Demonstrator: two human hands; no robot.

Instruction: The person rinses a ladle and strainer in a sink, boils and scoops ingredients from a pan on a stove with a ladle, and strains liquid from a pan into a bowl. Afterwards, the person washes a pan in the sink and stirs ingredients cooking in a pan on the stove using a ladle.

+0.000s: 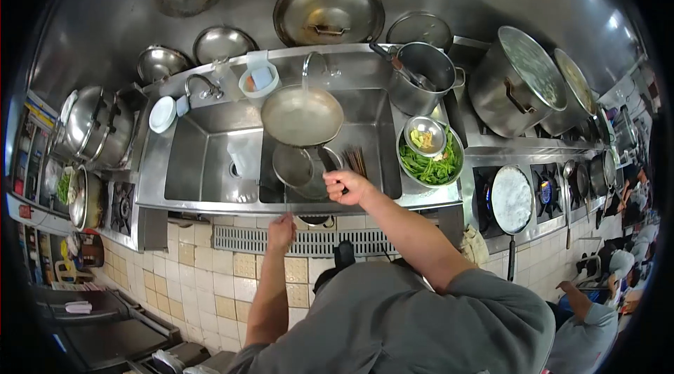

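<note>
My right hand (345, 186) is closed around the black handle of a frying pan (302, 113). The pan is held over the right sink basin, under the tap (312, 65), and a stream of water runs into it. Below the pan, a round metal vessel (293, 167) sits in the basin, partly hidden. A bundle of thin brown sticks (355, 162) lies to its right. My left hand (281, 233) is at the sink's front edge with its fingers curled; a thin line runs from it toward the round vessel, and what it holds is not clear.
Right of the sink stand a tall pot (423, 86) with utensils and a bowl of green vegetables (437, 168) with a small metal bowl (425, 134) on top. Large stockpots (502, 100) and a pale-filled pan (511, 198) are on the stoves. Another burner (545, 192) shows blue flame.
</note>
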